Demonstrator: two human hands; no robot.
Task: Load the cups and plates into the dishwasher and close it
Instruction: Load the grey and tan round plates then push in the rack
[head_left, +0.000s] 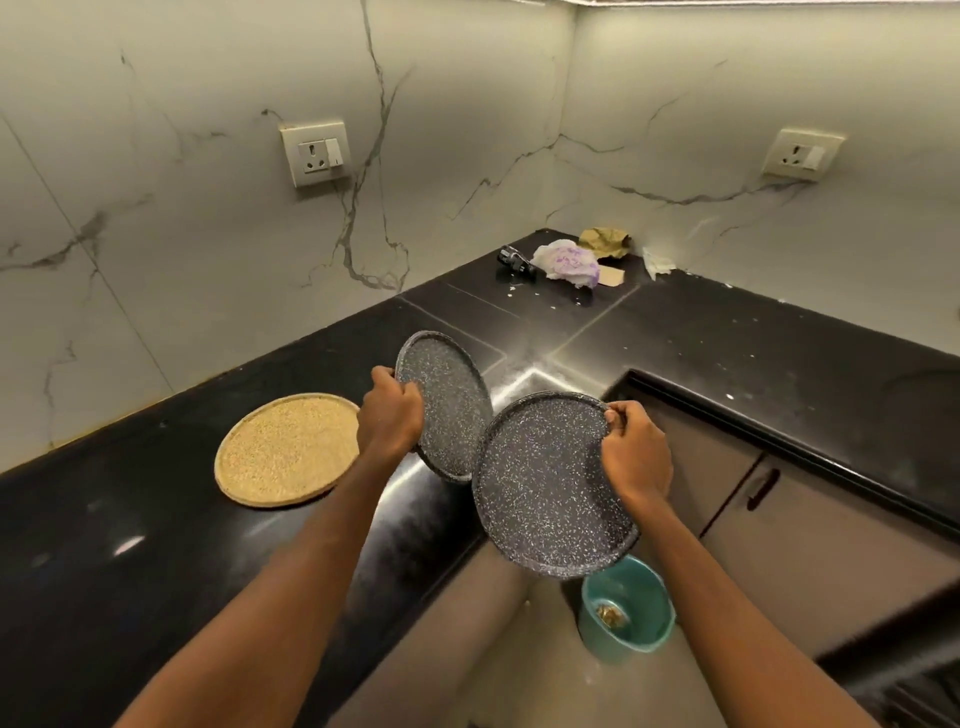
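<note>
I hold two dark speckled plates above the corner of the black countertop (156, 519). My left hand (390, 415) grips the left rim of the farther plate (447, 400), which is tilted nearly upright. My right hand (635, 452) pinches the upper right rim of the nearer plate (545, 488), tilted toward me and overlapping the first plate's lower edge. A beige speckled plate (285, 449) lies flat on the counter to the left of my left hand. No cups and no dishwasher are visible.
A teal bucket (626, 608) stands on the floor below the nearer plate. Crumpled bags and paper (569, 262) with a small black object (515, 262) lie in the far counter corner. Cabinet doors with a dark handle (761, 488) are at right. Marble walls carry two sockets.
</note>
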